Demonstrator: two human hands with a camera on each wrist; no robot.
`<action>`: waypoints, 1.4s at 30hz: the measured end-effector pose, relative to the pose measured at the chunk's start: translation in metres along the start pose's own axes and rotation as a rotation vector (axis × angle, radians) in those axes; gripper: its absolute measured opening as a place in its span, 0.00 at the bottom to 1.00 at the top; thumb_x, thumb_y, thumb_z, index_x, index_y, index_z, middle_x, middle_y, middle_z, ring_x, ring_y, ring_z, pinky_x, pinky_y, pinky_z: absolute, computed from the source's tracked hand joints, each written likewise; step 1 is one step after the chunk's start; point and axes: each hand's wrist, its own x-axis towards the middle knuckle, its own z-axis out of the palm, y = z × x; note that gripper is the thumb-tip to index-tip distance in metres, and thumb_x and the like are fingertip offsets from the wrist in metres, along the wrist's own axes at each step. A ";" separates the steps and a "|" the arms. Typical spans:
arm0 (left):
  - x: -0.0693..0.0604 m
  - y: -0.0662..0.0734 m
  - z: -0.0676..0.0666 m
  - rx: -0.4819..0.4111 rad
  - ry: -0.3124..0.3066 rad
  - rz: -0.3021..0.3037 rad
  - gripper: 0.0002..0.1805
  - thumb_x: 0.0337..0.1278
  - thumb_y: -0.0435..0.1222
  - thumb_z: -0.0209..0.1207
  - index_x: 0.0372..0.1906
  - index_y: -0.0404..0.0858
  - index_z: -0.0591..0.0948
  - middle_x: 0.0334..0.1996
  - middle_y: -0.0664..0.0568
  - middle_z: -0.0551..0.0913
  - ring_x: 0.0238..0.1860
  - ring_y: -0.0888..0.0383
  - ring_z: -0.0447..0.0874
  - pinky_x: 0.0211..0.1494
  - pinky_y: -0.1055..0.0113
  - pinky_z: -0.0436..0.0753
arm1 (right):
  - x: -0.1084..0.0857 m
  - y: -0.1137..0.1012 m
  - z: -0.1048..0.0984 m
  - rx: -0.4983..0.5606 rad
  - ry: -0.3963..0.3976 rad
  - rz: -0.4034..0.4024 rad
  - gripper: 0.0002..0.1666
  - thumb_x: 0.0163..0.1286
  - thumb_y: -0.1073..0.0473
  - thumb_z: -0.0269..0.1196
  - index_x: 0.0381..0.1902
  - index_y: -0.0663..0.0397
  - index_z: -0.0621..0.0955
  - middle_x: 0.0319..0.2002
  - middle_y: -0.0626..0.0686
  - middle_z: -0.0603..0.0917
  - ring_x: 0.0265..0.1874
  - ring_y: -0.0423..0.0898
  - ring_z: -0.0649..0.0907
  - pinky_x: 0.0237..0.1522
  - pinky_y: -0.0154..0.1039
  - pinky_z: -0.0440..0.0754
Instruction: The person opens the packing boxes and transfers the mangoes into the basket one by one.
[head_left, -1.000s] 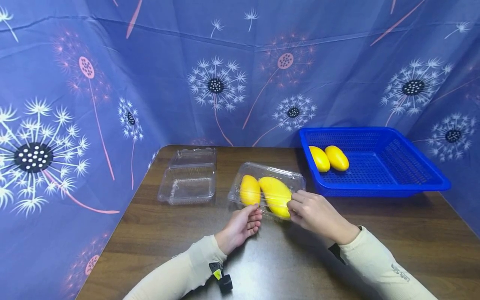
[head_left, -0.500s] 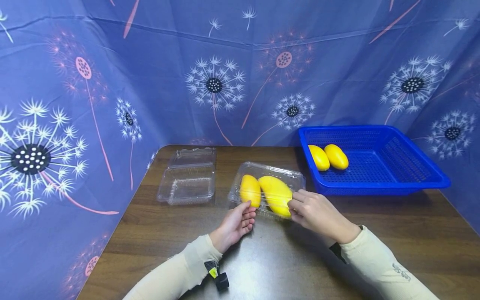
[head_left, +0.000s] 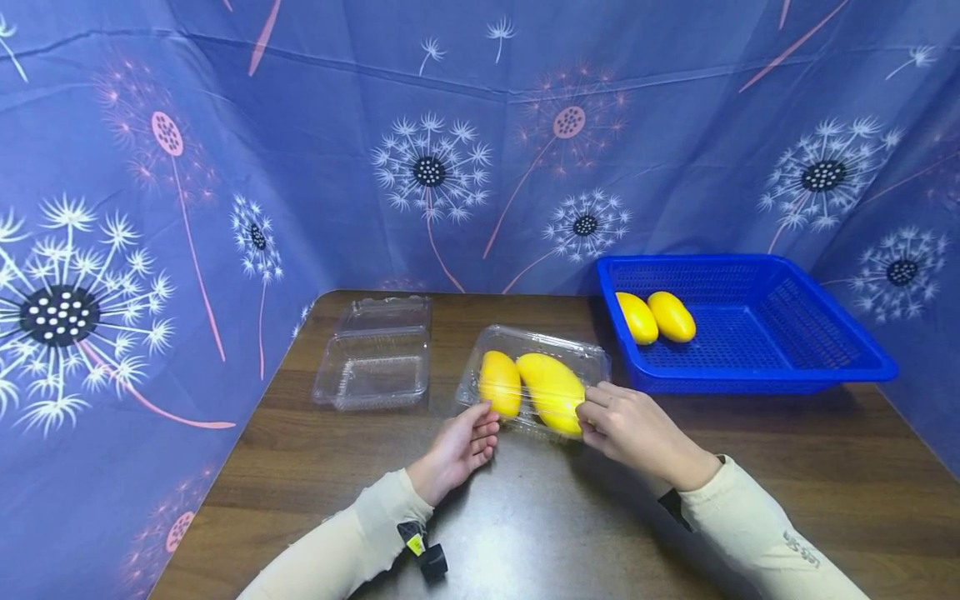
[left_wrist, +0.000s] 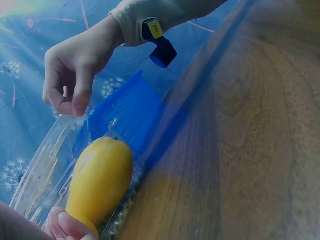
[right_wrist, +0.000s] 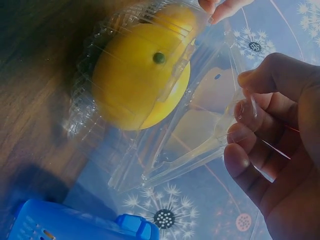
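A clear plastic clamshell box lies mid-table, its lid tilted partly up over two yellow mangoes, a smaller left mango and a larger right mango. With its thumb and curled fingers, my right hand pinches the lid's front right corner; the right wrist view shows the lid raised clear of the base there. My left hand pinches the lid's front left edge between thumb and index finger, the other fingers loosely bent. In the left wrist view the larger mango sits beside the left fingers.
An empty second clamshell box stands unfolded at the table's left. At the right back is a blue plastic basket, holding two mangoes at its left end. A blue dandelion-print cloth hangs behind the wooden table.
My left hand has slid left along the lid's front edge, toward its left corner. My right hand keeps its grip on the right corner with hardly any movement.
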 end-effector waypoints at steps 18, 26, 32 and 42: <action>-0.003 0.003 -0.003 -0.010 0.011 0.020 0.10 0.64 0.41 0.56 0.28 0.44 0.81 0.20 0.62 0.79 0.22 0.67 0.72 0.29 0.78 0.73 | -0.006 -0.005 0.013 -0.107 0.037 0.038 0.16 0.40 0.65 0.76 0.23 0.53 0.78 0.21 0.47 0.73 0.22 0.42 0.71 0.22 0.34 0.72; -0.006 0.001 -0.003 -0.009 -0.003 0.014 0.11 0.64 0.40 0.57 0.25 0.46 0.81 0.19 0.63 0.80 0.22 0.68 0.73 0.29 0.77 0.74 | -0.004 -0.010 0.023 -0.172 0.040 0.058 0.15 0.43 0.64 0.75 0.24 0.55 0.77 0.22 0.49 0.73 0.22 0.45 0.72 0.21 0.36 0.72; -0.007 0.001 -0.003 0.009 0.000 0.025 0.10 0.64 0.40 0.56 0.27 0.46 0.82 0.18 0.64 0.80 0.21 0.69 0.73 0.28 0.78 0.73 | 0.003 -0.011 0.032 -0.188 0.056 0.062 0.15 0.45 0.64 0.74 0.23 0.55 0.76 0.21 0.50 0.70 0.21 0.46 0.70 0.20 0.36 0.67; -0.006 0.000 -0.002 0.014 -0.007 0.014 0.10 0.63 0.40 0.57 0.26 0.46 0.82 0.17 0.65 0.80 0.19 0.70 0.73 0.26 0.79 0.73 | 0.019 -0.018 0.047 -0.163 0.085 0.085 0.10 0.52 0.64 0.67 0.22 0.54 0.75 0.24 0.51 0.69 0.24 0.48 0.70 0.21 0.37 0.66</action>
